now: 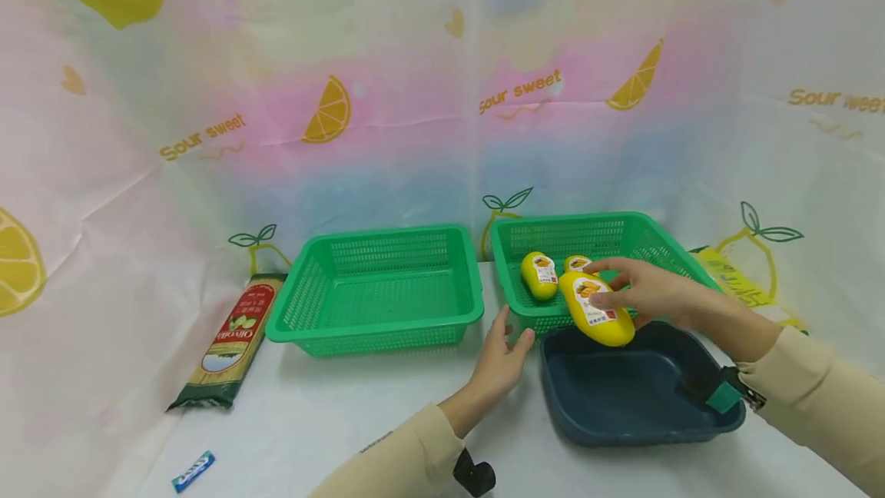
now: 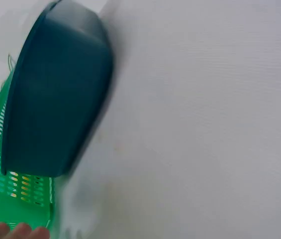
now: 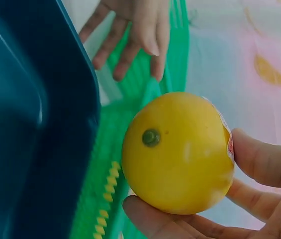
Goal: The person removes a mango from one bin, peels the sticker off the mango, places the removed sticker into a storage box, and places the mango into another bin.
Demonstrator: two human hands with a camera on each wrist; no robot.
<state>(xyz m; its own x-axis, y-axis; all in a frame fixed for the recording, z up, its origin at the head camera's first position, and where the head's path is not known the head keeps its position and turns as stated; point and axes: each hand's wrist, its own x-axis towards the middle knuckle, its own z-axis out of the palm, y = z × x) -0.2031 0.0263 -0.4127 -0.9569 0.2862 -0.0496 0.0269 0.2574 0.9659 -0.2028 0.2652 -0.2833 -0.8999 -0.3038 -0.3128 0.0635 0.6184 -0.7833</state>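
Head view: right of centre, right hand (image 1: 639,290) curled around a yellow mango-shaped bottle (image 1: 596,309), lifted above the far rim of the dark blue tray (image 1: 588,398) and just in front of the right green basket (image 1: 664,248). Held lengthwise, label up, probably for an easy carry over the rim. Two more yellow bottles (image 1: 540,275) lying inside that basket. Left hand (image 1: 503,356) at centre, fingers straight and relaxed, touching the basket's near left corner, seemingly to steady it. Second green basket (image 1: 376,290) left of centre; pasta packet (image 1: 231,340) lower left; small blue wrapper (image 1: 193,471) at the bottom edge.

Left wrist view: blue tray's outer wall (image 2: 55,94) filling the upper left, green mesh below it, fingertips (image 2: 16,232) at the bottom left corner, gripping nothing.

Right wrist view: bottle's rounded end (image 3: 177,152) at centre, pinched between thumb and fingers (image 3: 264,162) at lower right; left hand (image 3: 140,35) spread at the top against the green basket.
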